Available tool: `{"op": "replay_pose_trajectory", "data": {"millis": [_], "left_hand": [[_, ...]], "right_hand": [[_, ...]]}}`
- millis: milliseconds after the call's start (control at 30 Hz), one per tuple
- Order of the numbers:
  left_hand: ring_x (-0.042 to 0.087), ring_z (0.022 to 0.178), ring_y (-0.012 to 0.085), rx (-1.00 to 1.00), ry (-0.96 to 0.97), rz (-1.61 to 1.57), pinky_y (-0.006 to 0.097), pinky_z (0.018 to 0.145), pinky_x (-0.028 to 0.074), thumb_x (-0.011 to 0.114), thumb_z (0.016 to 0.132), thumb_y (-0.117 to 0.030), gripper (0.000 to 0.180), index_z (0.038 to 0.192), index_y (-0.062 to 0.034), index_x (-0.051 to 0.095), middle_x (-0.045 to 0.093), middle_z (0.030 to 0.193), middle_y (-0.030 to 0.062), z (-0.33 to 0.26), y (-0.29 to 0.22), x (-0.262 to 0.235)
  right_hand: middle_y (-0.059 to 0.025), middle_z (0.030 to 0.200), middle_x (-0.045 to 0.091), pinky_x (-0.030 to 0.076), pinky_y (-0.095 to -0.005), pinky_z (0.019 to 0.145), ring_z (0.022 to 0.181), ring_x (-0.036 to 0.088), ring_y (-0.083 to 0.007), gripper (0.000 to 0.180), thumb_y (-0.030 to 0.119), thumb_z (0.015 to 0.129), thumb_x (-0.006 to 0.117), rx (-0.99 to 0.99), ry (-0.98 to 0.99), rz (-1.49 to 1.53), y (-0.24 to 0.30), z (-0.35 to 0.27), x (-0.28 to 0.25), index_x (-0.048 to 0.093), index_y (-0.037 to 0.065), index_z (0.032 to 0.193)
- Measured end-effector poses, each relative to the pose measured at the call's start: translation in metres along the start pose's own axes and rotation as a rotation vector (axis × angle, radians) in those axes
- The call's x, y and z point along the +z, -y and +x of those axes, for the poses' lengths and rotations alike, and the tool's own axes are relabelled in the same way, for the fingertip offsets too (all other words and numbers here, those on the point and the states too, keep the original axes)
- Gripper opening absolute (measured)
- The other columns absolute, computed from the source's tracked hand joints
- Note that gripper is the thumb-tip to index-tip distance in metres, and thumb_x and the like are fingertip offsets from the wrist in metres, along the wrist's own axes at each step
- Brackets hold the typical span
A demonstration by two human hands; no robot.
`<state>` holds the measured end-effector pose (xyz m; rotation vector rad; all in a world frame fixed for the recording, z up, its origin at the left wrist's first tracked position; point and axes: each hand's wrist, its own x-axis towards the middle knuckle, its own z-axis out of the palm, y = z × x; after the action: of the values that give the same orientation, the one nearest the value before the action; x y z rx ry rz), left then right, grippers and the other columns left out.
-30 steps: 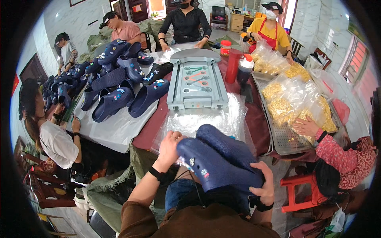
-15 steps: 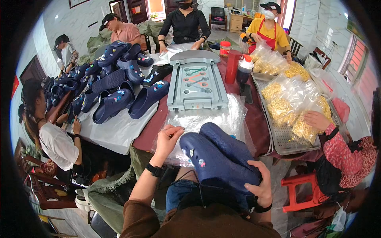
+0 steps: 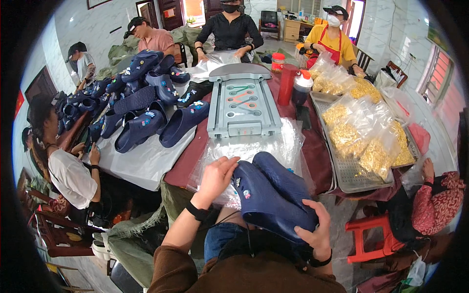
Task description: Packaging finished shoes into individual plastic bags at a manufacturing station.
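Note:
In front of me is a pair of dark blue clogs [image 3: 273,207], held side by side with small colourful charms on the near one's outer side. My right hand [image 3: 316,229] is closed round the heel end, thumb toward me. At the toe of the near clog, my left hand [image 3: 215,179] has its fingers drawn together, tips against the toe; part of that contact is hidden. Beneath the clogs lie clear plastic bags [image 3: 222,151] on a dark red tablecloth [image 3: 183,163]. Just beyond stands a grey machine [image 3: 244,105] with a patterned top.
Blue clogs [image 3: 139,128] are heaped on white sheeting at left. A metal tray [image 3: 359,180] at right bears bags of yellow pieces [image 3: 378,158]. A red thermos [image 3: 287,84] and dark bottle [image 3: 301,89] stand beside the machine. Several co-workers sit around; a red stool [image 3: 371,237] is at right.
The clogs have shifted slightly right and tilted. My left hand has moved right and up to the near clog's toe. The co-worker at right has drawn a hand back from the bags.

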<state>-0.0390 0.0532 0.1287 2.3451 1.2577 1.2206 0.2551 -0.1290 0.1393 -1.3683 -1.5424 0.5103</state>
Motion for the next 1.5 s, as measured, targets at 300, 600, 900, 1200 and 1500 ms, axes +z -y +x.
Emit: {"op": "replay_pose_trajectory", "data": {"millis": [300, 600, 900, 1200, 1500], "left_hand": [[0.064, 0.067, 0.0328, 0.073, -0.01, -0.081, 0.042, 0.061, 0.05, 0.066, 0.091, -0.004, 0.023, 0.113, -0.0042, 0.073, 0.061, 0.075, 0.0143, -0.012, -0.073, -0.009], [0.062, 0.084, 0.0323, 0.045, -0.07, 0.197, 0.041, 0.077, 0.052, 0.072, 0.086, -0.009, 0.043, 0.128, -0.0091, 0.066, 0.06, 0.088, 0.0117, -0.009, -0.069, -0.018], [0.064, 0.085, 0.034, 0.122, 0.057, 0.038, 0.043, 0.073, 0.052, 0.071, 0.089, -0.008, 0.032, 0.12, -0.0084, 0.068, 0.064, 0.09, 0.0129, -0.011, -0.056, -0.018], [0.047, 0.129, 0.0432, -0.216, -0.075, -0.06, 0.048, 0.107, 0.042, 0.093, 0.071, -0.033, 0.1, 0.149, -0.0007, 0.04, 0.046, 0.14, 0.0265, -0.038, -0.048, -0.008], [0.057, 0.124, 0.0241, -0.717, 0.074, -1.211, 0.035, 0.105, 0.048, 0.066, 0.099, -0.004, 0.094, 0.163, -0.0041, -0.003, 0.051, 0.144, 0.0233, -0.087, -0.04, 0.027]], "right_hand": [[-0.0118, 0.092, 0.06, 0.048, -0.0358, 0.079, 0.085, 0.061, -0.0274, 0.068, 0.025, 0.055, 0.082, -0.068, -0.027, -0.049, 0.008, -0.002, -0.016, 0.067, 0.004, 0.119], [-0.0116, 0.085, 0.055, 0.048, -0.038, 0.066, 0.071, 0.057, -0.0292, 0.067, 0.028, 0.053, 0.085, -0.148, 0.103, -0.146, 0.021, -0.004, -0.025, 0.071, 0.01, 0.115], [-0.0125, 0.089, 0.057, 0.047, -0.0368, 0.075, 0.079, 0.058, -0.0293, 0.07, 0.03, 0.051, 0.084, -0.066, 0.146, -0.097, 0.025, -0.011, -0.031, 0.069, 0.005, 0.115], [-0.0139, 0.106, 0.065, 0.048, -0.0363, 0.089, 0.096, 0.064, -0.0284, 0.067, 0.024, 0.057, 0.081, -0.006, -0.117, 0.006, 0.005, -0.016, -0.027, 0.067, 0.002, 0.119], [-0.0139, 0.106, 0.065, 0.048, -0.0367, 0.09, 0.098, 0.063, -0.0287, 0.068, 0.027, 0.057, 0.081, 0.044, -0.092, 0.038, 0.014, -0.015, -0.02, 0.066, 0.001, 0.119]]}}
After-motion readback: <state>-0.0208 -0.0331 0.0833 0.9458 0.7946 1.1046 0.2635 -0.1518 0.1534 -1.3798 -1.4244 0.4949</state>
